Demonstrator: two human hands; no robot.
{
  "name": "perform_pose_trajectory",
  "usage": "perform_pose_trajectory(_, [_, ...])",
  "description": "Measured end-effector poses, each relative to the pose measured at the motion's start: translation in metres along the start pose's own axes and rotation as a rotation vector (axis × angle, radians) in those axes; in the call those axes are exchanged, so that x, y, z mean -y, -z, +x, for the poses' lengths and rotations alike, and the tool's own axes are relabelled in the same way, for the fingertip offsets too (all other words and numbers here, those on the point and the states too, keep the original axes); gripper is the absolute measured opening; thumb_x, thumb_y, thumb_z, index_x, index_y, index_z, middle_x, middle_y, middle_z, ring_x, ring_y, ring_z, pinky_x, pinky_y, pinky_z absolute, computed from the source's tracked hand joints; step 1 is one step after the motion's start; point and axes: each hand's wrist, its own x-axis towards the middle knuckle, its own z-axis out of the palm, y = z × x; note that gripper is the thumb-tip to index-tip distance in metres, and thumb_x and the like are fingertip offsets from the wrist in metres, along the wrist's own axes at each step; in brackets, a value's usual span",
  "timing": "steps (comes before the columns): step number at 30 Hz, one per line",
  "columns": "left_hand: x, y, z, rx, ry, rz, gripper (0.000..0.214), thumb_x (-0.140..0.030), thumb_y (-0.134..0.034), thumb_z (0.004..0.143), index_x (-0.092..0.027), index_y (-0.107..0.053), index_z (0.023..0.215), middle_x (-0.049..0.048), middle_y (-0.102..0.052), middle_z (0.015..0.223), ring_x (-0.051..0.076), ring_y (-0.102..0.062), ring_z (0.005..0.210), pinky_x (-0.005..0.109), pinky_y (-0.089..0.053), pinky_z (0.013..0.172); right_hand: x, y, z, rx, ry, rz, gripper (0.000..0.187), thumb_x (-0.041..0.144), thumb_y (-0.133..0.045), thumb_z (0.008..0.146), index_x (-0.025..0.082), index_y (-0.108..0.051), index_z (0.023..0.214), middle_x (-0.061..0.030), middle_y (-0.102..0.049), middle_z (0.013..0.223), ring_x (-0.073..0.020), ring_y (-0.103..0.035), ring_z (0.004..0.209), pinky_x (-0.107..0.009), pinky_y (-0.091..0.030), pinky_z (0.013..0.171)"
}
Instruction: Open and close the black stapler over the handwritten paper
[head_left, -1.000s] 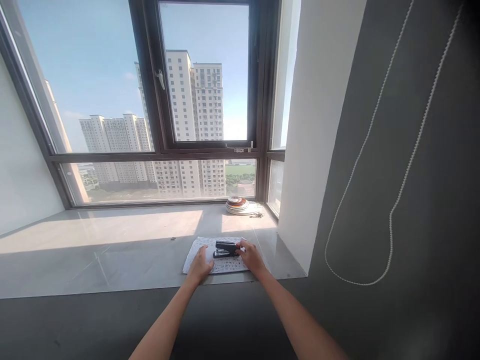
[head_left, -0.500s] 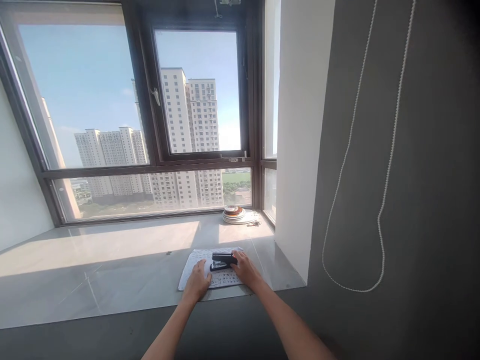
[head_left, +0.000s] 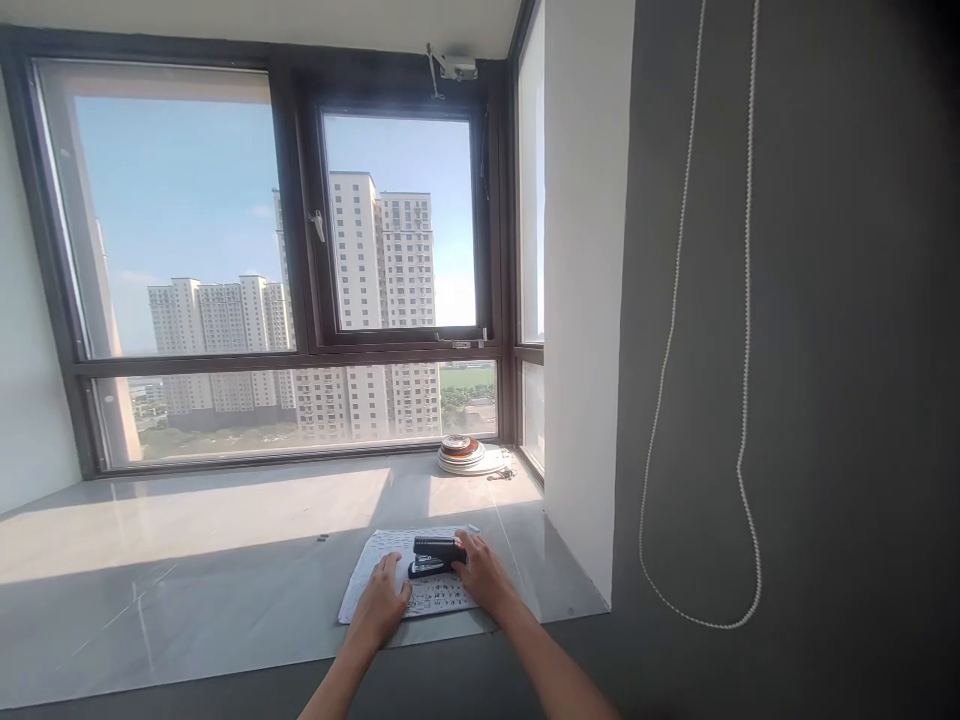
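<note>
A black stapler (head_left: 435,555) rests on a printed sheet of paper (head_left: 375,560) that lies on the grey window ledge (head_left: 195,590). My right hand (head_left: 480,575) is closed on the stapler's right end. My left hand (head_left: 382,600) lies flat on the paper just left of the stapler, fingers stretched out and pressing the sheet down.
A stack of flat round plates (head_left: 465,457) with a small dark object beside it sits at the ledge's far right corner by the window. A white pillar (head_left: 577,400) and a dark wall with a hanging bead cord (head_left: 675,350) stand to the right.
Both hands stay on the paper and stapler. The view has tilted upward, so ledge and hands sit lower in the picture and the ceiling shows.
</note>
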Motion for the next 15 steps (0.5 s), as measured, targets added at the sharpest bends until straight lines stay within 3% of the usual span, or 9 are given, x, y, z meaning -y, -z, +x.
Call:
perform_pose_trajectory(7, [-0.0002, 0.0000, 0.0014, 0.005, 0.027, 0.017, 0.051, -0.025, -0.046, 0.091, -0.013, -0.047, 0.141, 0.0176, -0.055, 0.147, 0.027, -0.050, 0.139, 0.037, -0.036, 0.118, 0.0016, 0.0028, 0.0001, -0.043, 0.007, -0.014, 0.029, 0.015, -0.058, 0.082, 0.027, -0.067, 0.106, -0.0090, -0.070, 0.111, -0.0329, -0.063, 0.114, -0.044, -0.053, 0.093])
perform_pose_trajectory(10, [-0.0012, 0.0005, 0.0008, 0.009, 0.034, 0.006, 0.052, -0.026, -0.047, 0.091, -0.015, -0.047, 0.142, 0.0160, -0.055, 0.148, 0.027, -0.049, 0.140, 0.038, -0.035, 0.118, 0.0031, 0.0053, -0.0012, -0.049, 0.006, -0.023, 0.032, 0.015, -0.057, 0.083, 0.027, -0.069, 0.110, -0.0095, -0.071, 0.113, -0.0327, -0.062, 0.117, -0.044, -0.053, 0.095])
perform_pose_trajectory(15, [-0.0016, 0.0016, 0.0009, 0.009, 0.067, -0.071, 0.058, -0.028, -0.049, 0.089, -0.009, -0.044, 0.144, 0.0200, -0.052, 0.150, 0.028, -0.049, 0.140, 0.035, -0.036, 0.116, 0.0036, 0.0073, -0.0028, -0.034, 0.003, -0.066, 0.036, 0.016, -0.055, 0.086, 0.023, -0.070, 0.119, -0.0091, -0.071, 0.120, -0.0291, -0.059, 0.122, -0.041, -0.048, 0.103])
